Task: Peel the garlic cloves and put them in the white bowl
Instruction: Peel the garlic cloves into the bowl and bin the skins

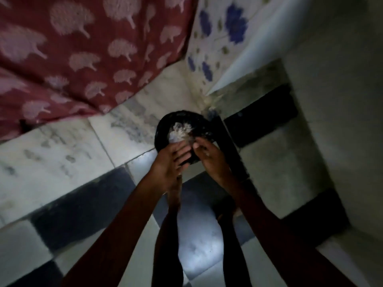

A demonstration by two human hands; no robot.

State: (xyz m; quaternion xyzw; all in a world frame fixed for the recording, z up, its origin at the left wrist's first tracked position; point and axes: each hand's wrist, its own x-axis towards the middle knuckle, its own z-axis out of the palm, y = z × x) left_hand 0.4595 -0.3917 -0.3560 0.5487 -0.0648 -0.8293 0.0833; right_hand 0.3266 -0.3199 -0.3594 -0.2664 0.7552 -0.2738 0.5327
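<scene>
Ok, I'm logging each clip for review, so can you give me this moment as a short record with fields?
setting: dim tiled floor; red patterned cloth at upper left
container: round black container on the floor, holding pale papery scraps, probably garlic skins
left hand: fingers straight, over the container's near edge
right hand: beside the left, over the same edge; grip unclear in the blur
white bowl: not in view
</scene>
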